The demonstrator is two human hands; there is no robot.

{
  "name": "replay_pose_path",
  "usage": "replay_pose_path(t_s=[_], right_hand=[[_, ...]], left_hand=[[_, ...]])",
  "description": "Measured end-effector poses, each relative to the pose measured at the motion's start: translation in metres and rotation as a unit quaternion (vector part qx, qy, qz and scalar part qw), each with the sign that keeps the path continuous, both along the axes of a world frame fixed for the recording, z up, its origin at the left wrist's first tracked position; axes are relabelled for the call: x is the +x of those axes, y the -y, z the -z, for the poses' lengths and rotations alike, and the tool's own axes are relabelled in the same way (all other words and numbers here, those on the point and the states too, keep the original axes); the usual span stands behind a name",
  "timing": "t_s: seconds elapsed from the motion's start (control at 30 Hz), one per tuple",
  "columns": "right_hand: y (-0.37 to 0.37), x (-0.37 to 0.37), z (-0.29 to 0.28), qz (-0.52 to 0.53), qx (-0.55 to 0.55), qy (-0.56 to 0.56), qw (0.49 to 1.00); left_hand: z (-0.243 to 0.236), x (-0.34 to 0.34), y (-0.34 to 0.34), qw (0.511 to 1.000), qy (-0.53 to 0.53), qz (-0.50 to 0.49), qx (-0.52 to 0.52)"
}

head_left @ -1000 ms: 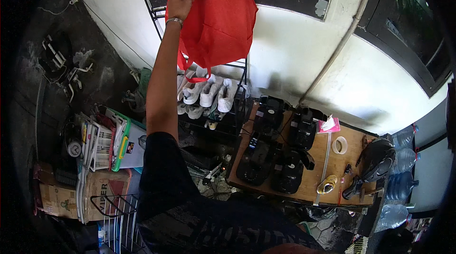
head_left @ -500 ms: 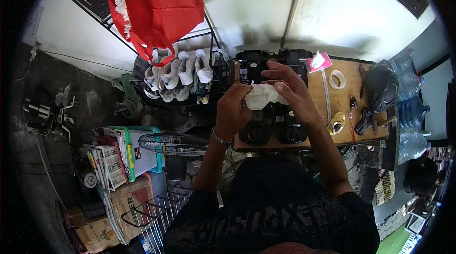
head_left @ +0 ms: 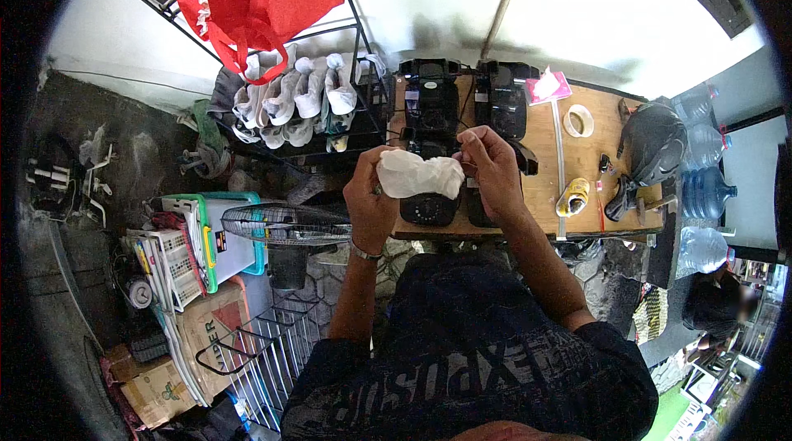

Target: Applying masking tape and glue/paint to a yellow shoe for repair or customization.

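A wad of crumpled white paper (head_left: pixel 412 174) is stretched between my two hands above the front of the wooden table. My left hand (head_left: pixel 370 200) is closed around its left end, the thumb hidden in part behind the paper. At the other end, the fingers of my right hand (head_left: pixel 495 170) are pinched together against the paper's edge. Beneath and beyond my hands stand several black machines (head_left: pixel 431 107) with rounded casings, partly covered by the paper and my right hand.
Right of the machines lie a pink tissue pack (head_left: pixel 549 88), a round white container (head_left: pixel 578 121) and a yellow shoe (head_left: pixel 572 198). White shoes (head_left: pixel 307 99) fill a rack at left, under a red bag (head_left: pixel 264 4). A fan (head_left: pixel 285 224) and wire basket (head_left: pixel 272 346) stand nearer.
My hands have moved left and slightly lower in the picture. The paper is more drawn out, and my right fingers have closed from spread to a pinch. The whole view has shifted slightly.
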State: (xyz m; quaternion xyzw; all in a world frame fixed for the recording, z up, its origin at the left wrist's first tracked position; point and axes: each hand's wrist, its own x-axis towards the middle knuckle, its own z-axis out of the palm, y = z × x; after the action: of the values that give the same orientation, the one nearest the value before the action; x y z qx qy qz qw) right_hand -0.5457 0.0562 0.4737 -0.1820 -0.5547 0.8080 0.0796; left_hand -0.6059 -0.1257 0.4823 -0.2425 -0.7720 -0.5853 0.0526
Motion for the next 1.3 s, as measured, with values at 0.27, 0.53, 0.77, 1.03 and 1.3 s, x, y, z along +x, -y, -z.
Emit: replay_pose_path(t_s=[0.27, 0.53, 0.77, 1.03, 1.3], right_hand=[[0.026, 0.022, 0.025, -0.055, -0.176, 0.002, 0.983], [-0.004, 0.03, 0.059, 0.106, -0.005, 0.06, 0.993], [-0.005, 0.032, 0.058, 0.022, 0.107, 0.036, 0.993], [-0.027, 0.034, 0.057, 0.079, 0.049, 0.084, 0.992], [-0.027, 0.03, 0.05, 0.093, 0.296, 0.071, 0.948]], left_hand=[[0.045, 0.002, -0.031, 0.97, 0.18, 0.08, 0.146], [0.068, 0.019, -0.037, 0.896, 0.366, 0.09, 0.235], [0.047, 0.005, -0.045, 0.92, 0.341, 0.18, 0.07], [0.042, 0.014, -0.069, 0.956, 0.18, 0.219, -0.074], [0.059, 0.008, -0.08, 0.898, 0.251, 0.344, -0.114]])
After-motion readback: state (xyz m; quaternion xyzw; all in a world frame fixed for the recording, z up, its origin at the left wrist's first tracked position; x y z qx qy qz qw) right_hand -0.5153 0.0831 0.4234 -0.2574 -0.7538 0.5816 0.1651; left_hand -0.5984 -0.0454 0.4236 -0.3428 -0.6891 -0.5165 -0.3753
